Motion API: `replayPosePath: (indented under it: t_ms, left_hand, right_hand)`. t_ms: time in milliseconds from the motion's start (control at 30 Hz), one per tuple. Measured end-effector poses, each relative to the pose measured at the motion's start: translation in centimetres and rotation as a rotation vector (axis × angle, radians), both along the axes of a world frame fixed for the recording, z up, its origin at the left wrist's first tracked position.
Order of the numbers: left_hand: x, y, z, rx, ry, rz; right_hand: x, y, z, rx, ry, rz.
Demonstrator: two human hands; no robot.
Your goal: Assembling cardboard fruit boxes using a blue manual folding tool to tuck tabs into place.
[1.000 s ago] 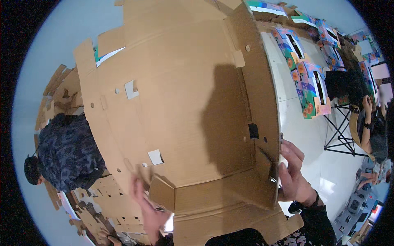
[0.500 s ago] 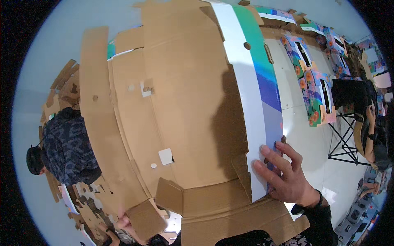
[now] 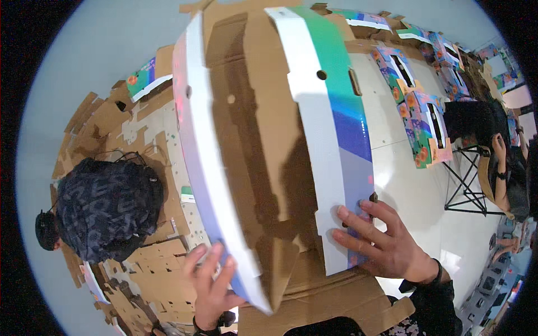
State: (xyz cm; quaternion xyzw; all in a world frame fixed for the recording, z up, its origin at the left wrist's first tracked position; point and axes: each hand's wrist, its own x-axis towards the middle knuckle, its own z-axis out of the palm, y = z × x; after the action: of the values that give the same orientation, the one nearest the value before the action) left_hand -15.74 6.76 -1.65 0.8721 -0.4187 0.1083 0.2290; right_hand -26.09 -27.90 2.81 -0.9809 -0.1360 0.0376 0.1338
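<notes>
One Carton, Two Sides Up

One big brown carton sits before the worker, its two long printed panels, left panel and right panel, raised. I count at least four slotted boxes off right. Both hands are spread: the left hand against the left panel's outside, the right hand over the right panel's. Each panel shows one round hole.

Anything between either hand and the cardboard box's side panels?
Nothing visible. Left hand has fingers against the left panel's outer side; right hand's fingers lie directly on the right panel.
</notes>
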Motion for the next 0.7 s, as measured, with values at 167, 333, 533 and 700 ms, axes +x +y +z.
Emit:
replayPosePath:
  t_ms: [167,333,533,700]
  left_hand:
    - [0.6,-2.2,1.0,0.195,0.152,-0.229]
    - [2.1,-1.0,3.1,0.302,0.392,-0.356]
    - [2.5,-0.1,3.6,0.578,0.424,-0.502]
    - [2.0,0.1,1.8,0.491,0.238,-0.46]
  right_hand:
    - [-0.7,-0.7,1.1,-0.024,0.097,0.05]
    - [-1.5,-1.7,2.8,-0.02,0.323,0.139]
    - [-2.9,-0.8,0.5,-0.098,0.23,0.206]
    - [-3.1,-0.9,-1.6,0.056,0.157,0.166]
